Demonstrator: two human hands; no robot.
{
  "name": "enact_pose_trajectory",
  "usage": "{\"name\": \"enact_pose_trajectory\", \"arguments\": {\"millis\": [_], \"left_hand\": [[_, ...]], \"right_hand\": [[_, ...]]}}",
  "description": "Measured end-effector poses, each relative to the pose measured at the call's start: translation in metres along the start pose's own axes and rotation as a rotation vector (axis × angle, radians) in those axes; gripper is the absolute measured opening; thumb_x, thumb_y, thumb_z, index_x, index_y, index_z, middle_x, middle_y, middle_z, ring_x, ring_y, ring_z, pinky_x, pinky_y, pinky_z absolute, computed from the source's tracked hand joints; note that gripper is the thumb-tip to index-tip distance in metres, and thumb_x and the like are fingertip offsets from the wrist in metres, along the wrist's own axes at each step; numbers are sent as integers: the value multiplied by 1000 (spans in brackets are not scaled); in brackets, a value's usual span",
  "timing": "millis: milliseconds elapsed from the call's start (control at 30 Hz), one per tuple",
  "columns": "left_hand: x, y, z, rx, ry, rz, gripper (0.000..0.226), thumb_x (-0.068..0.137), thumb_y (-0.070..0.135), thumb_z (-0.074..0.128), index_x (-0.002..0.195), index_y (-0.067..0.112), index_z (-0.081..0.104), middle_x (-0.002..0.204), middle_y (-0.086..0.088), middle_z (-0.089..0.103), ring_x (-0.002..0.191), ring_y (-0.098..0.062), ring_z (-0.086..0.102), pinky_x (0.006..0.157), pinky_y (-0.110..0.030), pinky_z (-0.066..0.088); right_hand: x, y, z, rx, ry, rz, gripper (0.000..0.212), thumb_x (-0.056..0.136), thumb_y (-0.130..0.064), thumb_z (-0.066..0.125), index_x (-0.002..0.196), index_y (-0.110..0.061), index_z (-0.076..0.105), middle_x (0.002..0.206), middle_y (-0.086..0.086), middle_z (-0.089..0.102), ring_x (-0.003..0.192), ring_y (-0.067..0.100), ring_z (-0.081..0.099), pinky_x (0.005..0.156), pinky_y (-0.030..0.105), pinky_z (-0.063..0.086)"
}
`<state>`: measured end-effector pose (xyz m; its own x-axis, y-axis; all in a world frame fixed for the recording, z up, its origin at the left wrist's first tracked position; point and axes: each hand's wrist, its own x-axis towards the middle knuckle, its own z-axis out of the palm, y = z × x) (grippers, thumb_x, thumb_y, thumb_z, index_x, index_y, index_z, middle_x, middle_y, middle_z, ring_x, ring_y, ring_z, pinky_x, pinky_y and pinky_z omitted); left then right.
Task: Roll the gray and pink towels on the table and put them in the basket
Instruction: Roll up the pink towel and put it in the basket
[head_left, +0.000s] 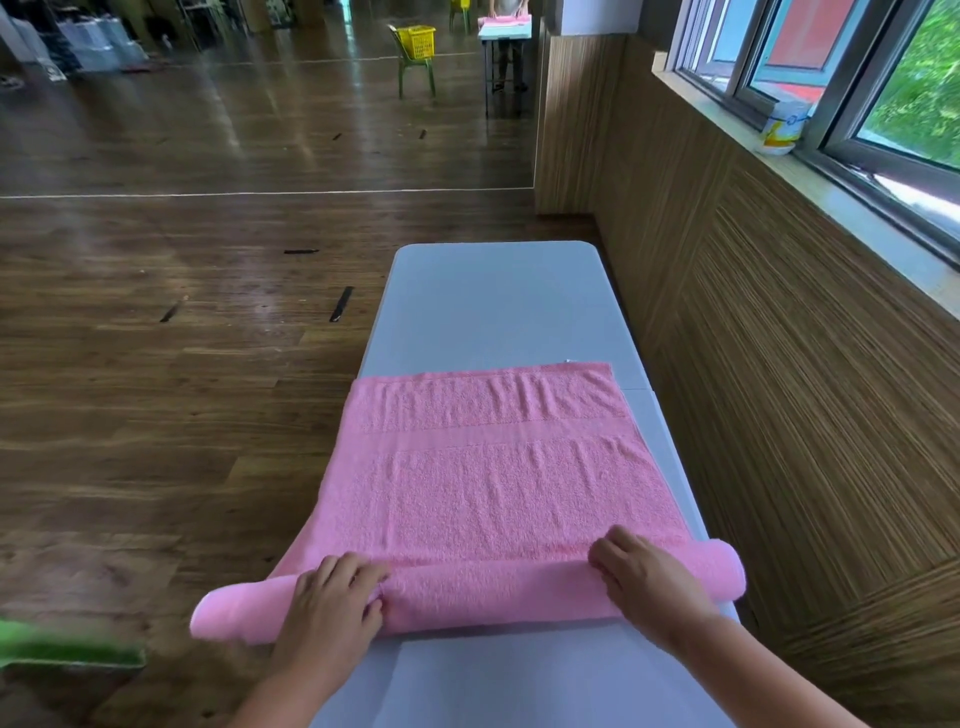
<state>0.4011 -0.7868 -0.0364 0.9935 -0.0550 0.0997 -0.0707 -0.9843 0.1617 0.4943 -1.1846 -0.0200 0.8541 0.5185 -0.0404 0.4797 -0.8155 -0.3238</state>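
The pink towel (493, 483) lies across the table (493, 312). Its far part is flat and its near part is wound into a roll (493, 592) close to me. My left hand (332, 597) and right hand (644, 577) grasp this roll, well apart, with fingers curled over it. Its left end hangs past the table edge.

Towel (493, 467): solid pink terry, one smoother band in the same pink across the far end. Desk (493, 301): flat pale grey-white, no pattern. Floor (156, 415): dark brown wood planks, glossy, w/ a few black tape strips (341, 304). Wall panel (779, 389): tan/brown, fine streaky grain, diagonal in places. Window frame (841, 88): grey; green + red outside. Tub (782, 130) on sill: white w/ yellow. Far bg: yellow lattice basket (415, 41), green chair (415, 73).
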Motion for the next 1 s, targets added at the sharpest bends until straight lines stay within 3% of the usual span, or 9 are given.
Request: {"name": "enact_pose_trajectory", "arguments": {"millis": [100,167,267,400,533,667,733,867,1000], "left_hand": [[-3,1,0,-32,40,35,18,84,46,51,96,37,62,98,21,61,94,-12,59,81,-31,36],[-7,-2,0,-30,-13,60,39,68,60,67,101,39,63,103,24,61,103,-7,55,88,-33,34],[-8,-1,-2,-8,-114,54,60,42,48,79,99,40,62,100,23,63,102,-4,48,89,-33,31],[-7,-1,-1,-5,-90,48,35,56,44,56,89,40,68,86,26,62,92,-1,46,85,-29,29],[-1,-1,-6,48,-24,45,26,64,43,54,84,37,71,88,22,58,90,-10,54,83,-33,31],[6,2,-8,13,43,-14,27,80,36,45,100,36,64,94,15,61,86,-17,59,75,-35,43],[5,1,-7,-4,33,7,22,83,41,49,100,38,61,98,19,62,90,-14,61,75,-33,43],[-1,-1,-6,-7,-126,-22,54,59,50,71,112,42,63,107,26,62,103,-6,57,91,-29,35],[-1,5,-5,52,-62,17,33,61,42,53,89,35,69,86,22,65,85,-11,59,82,-31,34]], "right_hand": [[-6,-1,-2,-85,-107,-36,38,78,-44,53,112,-30,65,106,-13,62,98,15,56,75,31,55],[-7,0,-1,-172,-147,-42,51,64,-53,56,109,-32,68,101,-18,65,91,12,57,72,27,56],[-4,-3,3,-236,-117,-27,34,50,-40,77,83,-33,70,76,-21,60,74,9,50,58,19,46],[4,-7,-5,-167,-160,-40,17,81,-32,56,86,-22,69,86,-9,64,88,17,49,53,16,20],[6,-5,-9,-48,-103,62,25,93,-30,46,100,-25,70,98,-7,50,83,18,59,58,26,39],[4,-3,-3,-12,-19,81,21,88,-16,54,105,-22,64,102,-6,60,90,24,62,71,36,48],[1,0,-3,-42,-71,29,36,78,-29,57,112,-24,66,110,-13,64,99,19,58,79,32,51],[4,2,-3,-214,-102,6,40,57,-38,73,97,-33,70,89,-20,66,83,12,53,66,26,48],[10,-5,-7,-206,-199,5,31,81,-37,51,104,-25,68,95,-12,65,91,15,37,73,29,33]]}}
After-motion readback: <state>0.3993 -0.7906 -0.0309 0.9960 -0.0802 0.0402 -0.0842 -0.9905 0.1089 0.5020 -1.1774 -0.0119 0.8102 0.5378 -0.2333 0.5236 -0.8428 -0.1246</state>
